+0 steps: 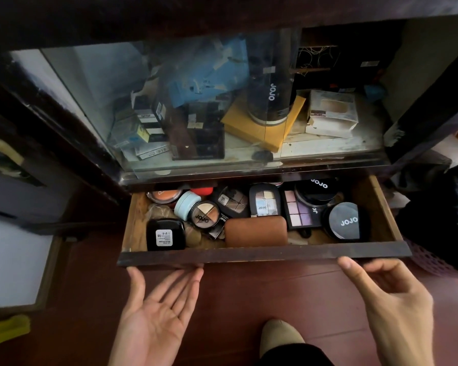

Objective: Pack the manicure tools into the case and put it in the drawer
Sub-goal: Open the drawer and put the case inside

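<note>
Nearest are 2 bare hands, both holding nothing. The left hand lies palm up with straight fingers, their tips at the lower edge of the drawer front near its left end. The right hand has loosely curled fingers, 1 tip at the same edge near the right end. Whether either hand truly touches the wood I cannot tell. The brown case is closed and lies in the drawer, just behind the front board and about midway between the 2 hands, its long axis parallel to that board, among makeup compacts. The drawer stands open toward the person, so I judge that what remains is an even push straight away from the body, with the case needing no more handling
</note>
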The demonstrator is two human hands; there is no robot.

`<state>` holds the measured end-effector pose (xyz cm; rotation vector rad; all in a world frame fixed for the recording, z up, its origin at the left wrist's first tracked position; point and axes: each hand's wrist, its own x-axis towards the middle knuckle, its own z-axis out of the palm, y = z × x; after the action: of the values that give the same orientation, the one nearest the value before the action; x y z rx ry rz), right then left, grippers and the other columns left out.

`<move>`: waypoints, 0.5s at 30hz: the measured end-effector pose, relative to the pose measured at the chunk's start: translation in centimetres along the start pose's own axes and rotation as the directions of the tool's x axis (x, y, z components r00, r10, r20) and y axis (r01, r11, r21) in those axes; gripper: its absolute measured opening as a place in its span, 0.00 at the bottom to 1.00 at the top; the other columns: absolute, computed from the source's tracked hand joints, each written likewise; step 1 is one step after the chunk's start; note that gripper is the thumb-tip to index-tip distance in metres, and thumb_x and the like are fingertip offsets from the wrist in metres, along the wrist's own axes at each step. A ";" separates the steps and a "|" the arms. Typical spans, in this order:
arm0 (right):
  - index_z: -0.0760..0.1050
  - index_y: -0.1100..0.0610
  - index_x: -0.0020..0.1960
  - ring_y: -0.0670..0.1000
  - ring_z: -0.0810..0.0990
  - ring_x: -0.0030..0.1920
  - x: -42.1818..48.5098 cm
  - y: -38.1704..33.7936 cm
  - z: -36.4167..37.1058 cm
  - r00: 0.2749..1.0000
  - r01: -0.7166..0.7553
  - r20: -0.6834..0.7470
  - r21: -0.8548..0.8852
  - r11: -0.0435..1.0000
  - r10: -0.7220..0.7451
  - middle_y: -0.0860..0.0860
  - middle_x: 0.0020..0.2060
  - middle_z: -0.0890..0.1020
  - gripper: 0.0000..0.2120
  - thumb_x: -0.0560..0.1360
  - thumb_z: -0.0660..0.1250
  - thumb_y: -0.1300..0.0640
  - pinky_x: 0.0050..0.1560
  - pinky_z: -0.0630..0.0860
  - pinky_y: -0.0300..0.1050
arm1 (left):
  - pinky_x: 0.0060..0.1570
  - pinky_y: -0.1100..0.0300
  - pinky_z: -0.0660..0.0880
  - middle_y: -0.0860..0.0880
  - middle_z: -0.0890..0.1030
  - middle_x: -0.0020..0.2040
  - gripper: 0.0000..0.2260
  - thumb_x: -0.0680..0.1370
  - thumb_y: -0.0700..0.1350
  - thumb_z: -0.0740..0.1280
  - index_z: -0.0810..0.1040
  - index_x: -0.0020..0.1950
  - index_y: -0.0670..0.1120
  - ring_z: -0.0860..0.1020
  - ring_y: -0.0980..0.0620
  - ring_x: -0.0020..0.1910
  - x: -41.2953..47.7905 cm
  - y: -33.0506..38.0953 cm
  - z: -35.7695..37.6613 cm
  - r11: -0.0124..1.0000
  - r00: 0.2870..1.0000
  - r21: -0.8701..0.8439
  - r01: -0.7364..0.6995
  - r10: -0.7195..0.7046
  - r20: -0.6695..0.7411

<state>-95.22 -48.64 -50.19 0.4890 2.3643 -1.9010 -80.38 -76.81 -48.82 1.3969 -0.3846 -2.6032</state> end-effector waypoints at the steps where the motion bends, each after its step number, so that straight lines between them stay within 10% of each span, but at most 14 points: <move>1: 0.80 0.53 0.43 0.42 0.83 0.35 0.2 0.4 0.0 1.000 0.005 -0.010 -0.005 1.000 -0.005 0.50 0.37 0.88 0.38 0.48 0.84 0.25 0.40 0.79 0.27 | 0.46 0.44 0.85 0.31 0.82 0.63 0.43 0.55 0.61 0.81 0.81 0.54 0.27 0.85 0.35 0.56 0.1 0.0 -0.1 1.000 1.000 0.003 -0.001 0.001 -0.001; 8: 0.80 0.51 0.44 0.41 0.83 0.34 0.8 1.2 0.5 0.996 0.078 -0.036 -0.052 0.996 -0.080 0.45 0.37 0.87 0.37 0.49 0.83 0.26 0.39 0.79 0.29 | 0.48 0.49 0.86 0.32 0.82 0.62 0.60 0.40 0.56 0.88 0.75 0.66 0.30 0.85 0.36 0.56 0.1 0.0 0.9 0.998 0.998 0.051 -0.023 0.026 -0.057; 15: 0.80 0.48 0.44 0.39 0.83 0.35 3.1 -0.2 2.2 0.989 0.150 -0.001 -0.043 0.988 -0.150 0.43 0.38 0.87 0.24 0.58 0.84 0.36 0.38 0.78 0.27 | 0.58 0.49 0.76 0.32 0.82 0.63 0.42 0.69 0.67 0.73 0.74 0.69 0.34 0.85 0.37 0.59 1.2 1.1 3.1 0.996 0.999 -0.075 -0.045 0.043 -0.023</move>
<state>-98.51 -50.21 -51.27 0.3198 2.5040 -1.9048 -83.56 -77.67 -47.78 1.3747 -0.3068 -2.5378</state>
